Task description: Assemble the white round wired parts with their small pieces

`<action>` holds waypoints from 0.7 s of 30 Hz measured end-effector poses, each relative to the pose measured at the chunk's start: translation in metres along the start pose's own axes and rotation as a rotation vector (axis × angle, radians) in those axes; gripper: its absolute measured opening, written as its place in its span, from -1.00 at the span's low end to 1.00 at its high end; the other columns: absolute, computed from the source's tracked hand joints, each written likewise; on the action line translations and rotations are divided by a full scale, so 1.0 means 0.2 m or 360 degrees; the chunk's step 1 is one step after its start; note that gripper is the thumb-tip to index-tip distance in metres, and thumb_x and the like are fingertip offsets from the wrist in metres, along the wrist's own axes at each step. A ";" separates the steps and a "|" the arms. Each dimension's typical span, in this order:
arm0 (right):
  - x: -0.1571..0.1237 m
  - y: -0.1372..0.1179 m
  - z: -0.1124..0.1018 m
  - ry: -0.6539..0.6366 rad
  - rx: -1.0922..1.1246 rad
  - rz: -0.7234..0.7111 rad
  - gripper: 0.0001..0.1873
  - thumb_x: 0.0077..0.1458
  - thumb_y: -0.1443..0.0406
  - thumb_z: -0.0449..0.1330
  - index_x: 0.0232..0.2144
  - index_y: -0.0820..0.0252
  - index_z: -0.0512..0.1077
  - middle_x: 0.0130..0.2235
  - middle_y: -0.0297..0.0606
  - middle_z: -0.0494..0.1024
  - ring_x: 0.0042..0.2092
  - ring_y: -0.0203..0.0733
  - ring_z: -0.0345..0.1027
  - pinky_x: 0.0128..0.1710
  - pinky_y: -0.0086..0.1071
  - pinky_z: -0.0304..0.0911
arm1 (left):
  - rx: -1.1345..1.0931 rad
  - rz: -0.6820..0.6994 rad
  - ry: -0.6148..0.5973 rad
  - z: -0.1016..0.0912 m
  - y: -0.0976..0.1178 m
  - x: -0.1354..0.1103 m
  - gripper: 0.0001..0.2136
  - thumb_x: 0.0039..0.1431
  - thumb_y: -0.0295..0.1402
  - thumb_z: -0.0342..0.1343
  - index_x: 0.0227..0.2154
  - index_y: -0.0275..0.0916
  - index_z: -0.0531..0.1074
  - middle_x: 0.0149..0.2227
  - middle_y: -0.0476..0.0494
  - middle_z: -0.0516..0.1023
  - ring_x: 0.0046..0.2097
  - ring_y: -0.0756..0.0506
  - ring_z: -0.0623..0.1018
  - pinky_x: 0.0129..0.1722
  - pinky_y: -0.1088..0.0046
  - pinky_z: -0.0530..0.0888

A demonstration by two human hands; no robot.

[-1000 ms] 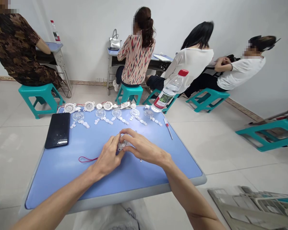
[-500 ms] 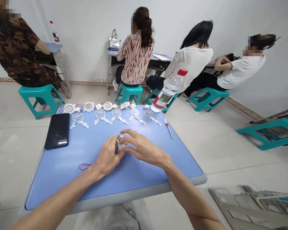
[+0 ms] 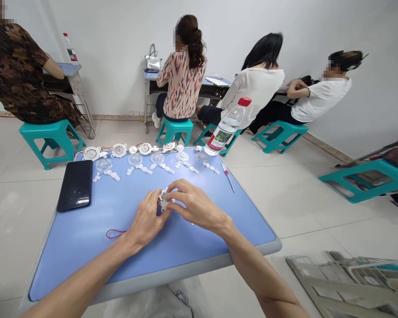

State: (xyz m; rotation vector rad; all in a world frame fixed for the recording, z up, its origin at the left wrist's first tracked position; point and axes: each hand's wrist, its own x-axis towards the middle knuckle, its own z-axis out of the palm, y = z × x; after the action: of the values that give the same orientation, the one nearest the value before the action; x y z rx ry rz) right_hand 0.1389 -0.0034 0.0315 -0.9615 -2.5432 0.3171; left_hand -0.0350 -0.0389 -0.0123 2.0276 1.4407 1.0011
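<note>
Over the blue desk [image 3: 86,251], the left hand [image 3: 146,218] and right hand [image 3: 197,206] both grip a small white plastic part [image 3: 164,199] between their fingertips, just beyond a loop of red cord [image 3: 114,234].

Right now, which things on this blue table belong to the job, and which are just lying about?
Job: left hand, right hand, small white plastic part between them, clear round plastic domes, small white plastic discs, white round plastic housings, thin red cord loop.
Lying about: black smartphone, clear water bottle with red cap, red-handled screwdriver.
</note>
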 end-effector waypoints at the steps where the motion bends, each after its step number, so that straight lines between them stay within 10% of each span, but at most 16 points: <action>1: 0.00 0.00 0.00 0.0004 -0.0010 -0.0002 -0.90 0.21 0.33 0.15 -0.26 0.15 0.49 -0.13 -0.13 0.49 -0.07 -0.09 0.35 -0.13 -0.20 0.36 | 0.0002 -0.0001 0.0005 0.00 0.00 0.00 -0.76 0.19 -0.43 0.10 -0.08 -0.22 0.33 -0.28 -0.07 0.45 -0.28 -0.08 0.46 -0.29 0.38 0.42; 21: 0.03 0.02 -0.08 0.0252 0.0526 0.0121 -0.89 0.09 0.39 0.18 -0.34 0.16 0.51 -0.34 -0.30 0.60 -0.29 -0.25 0.45 -0.23 -0.36 0.37 | 0.0034 0.0012 0.0037 0.00 -0.01 0.01 -0.78 0.22 -0.34 0.10 -0.08 -0.20 0.34 -0.27 -0.08 0.47 -0.28 -0.09 0.49 -0.29 0.37 0.44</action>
State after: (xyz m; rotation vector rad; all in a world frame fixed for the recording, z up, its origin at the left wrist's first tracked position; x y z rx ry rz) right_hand 0.1434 0.0039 0.0457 -0.9152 -2.2247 0.6346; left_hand -0.0362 -0.0360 -0.0131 2.0446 1.4630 1.0200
